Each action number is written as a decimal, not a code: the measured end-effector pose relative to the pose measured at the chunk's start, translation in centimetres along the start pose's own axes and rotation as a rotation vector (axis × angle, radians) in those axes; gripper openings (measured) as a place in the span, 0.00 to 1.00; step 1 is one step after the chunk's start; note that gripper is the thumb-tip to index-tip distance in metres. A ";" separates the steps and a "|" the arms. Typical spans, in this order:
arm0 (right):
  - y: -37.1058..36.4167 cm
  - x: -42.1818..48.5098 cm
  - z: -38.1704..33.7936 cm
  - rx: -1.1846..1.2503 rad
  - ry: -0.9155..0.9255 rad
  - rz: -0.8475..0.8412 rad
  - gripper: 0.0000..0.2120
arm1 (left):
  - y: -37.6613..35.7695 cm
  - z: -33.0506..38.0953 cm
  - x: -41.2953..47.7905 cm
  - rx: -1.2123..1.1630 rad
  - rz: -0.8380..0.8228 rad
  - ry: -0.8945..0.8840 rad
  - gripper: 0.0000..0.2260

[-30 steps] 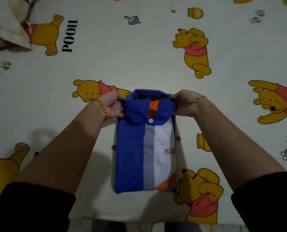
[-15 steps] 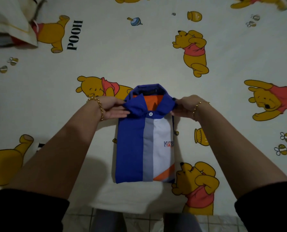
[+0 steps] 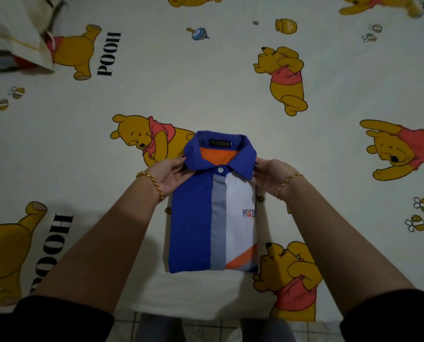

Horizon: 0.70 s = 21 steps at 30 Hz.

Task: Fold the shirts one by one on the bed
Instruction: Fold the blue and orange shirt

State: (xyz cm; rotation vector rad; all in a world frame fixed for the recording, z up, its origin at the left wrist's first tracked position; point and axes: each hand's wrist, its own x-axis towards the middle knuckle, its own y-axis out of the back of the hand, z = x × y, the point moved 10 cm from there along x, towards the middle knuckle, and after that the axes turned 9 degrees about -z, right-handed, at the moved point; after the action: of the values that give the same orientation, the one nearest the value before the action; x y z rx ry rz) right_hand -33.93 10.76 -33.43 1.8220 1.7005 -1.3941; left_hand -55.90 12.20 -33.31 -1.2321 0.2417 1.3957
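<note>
here the folded shirt (image 3: 206, 218) lies flat on the bed (image 3: 181, 82) — left hand (image 3: 172, 176) and right hand (image 3: 267, 175) touch its collar (image 3: 240, 161) with nearly straight fingers (image 3: 180, 161), gripping nothing.

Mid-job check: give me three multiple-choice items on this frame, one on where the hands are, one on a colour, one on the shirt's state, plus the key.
1. Where do the left hand and right hand touch the shirt?
A. Its bottom edge
B. Its collar, one hand per side
C. Nowhere

2. What colour shows inside the collar?
A. Green
B. Pink
C. Orange

3. What state is the shirt in?
A. Folded into a compact rectangle, front up
B. Spread out full length
C. Crumpled in a heap

Key:
1 B, the fingers of each hand meet one collar tip.
2 C, an orange patch sits below the black label.
3 A, it lies as a neat rectangle on the bed sheet with the button showing.
</note>
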 end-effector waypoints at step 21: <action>1.1 3.5 -7.9 -0.901 0.137 0.417 0.13 | 1.2 5.1 2.5 0.539 0.270 -0.027 0.09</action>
State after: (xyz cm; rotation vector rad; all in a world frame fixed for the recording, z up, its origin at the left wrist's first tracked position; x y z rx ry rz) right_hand -30.04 18.49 -32.73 1.5826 1.5015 -0.2448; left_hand -58.87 17.16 -33.65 -0.7494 0.7364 1.4467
